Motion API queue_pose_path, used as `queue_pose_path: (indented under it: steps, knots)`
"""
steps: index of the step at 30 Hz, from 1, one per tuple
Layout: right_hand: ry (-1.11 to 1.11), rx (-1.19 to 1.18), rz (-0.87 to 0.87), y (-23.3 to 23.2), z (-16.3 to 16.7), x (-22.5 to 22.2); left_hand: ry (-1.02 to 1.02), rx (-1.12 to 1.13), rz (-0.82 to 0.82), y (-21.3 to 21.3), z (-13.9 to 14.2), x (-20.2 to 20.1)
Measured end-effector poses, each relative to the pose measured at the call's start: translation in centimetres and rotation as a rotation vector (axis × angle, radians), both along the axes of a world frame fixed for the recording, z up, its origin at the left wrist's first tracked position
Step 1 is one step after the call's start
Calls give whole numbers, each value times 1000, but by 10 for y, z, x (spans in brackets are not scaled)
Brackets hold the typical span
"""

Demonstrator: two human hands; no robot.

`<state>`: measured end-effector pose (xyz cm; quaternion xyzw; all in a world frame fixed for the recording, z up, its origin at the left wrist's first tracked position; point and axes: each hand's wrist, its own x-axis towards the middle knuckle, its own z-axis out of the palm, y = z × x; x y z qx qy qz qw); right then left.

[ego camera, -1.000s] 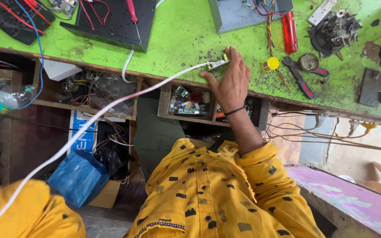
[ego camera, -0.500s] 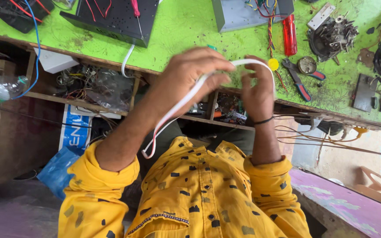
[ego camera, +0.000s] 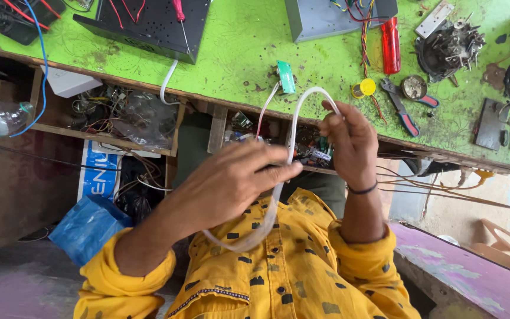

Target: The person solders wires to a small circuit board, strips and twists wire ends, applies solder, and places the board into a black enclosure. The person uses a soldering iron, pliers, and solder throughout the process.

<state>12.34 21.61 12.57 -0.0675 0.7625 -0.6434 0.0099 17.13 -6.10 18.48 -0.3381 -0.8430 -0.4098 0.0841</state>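
My left hand [ego camera: 231,183] and right hand [ego camera: 349,145] both pinch the white cable [ego camera: 302,97], arched between them above the green workbench [ego camera: 237,53]. One bend is formed; the slack at my chest isn't gathered yet.

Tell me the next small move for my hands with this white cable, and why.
Probably slide the left hand further down the white cable to gather the slack. The cable arches between it and the right hand, both gripping it, while a loose loop hangs against the yellow shirt.
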Motion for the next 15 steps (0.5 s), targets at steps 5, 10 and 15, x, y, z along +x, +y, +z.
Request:
queue_pose_path:
  steps: [5, 10, 15]
  knots:
    - [362, 519, 173, -1, 20, 1, -171, 204, 251, -9, 1, -6]
    - [206, 544, -32, -15, 9, 7, -470, 349, 85, 44, -55, -26]
    - [287, 454, -43, -7, 8, 11, -238, 8, 270, 59, -72, -33]
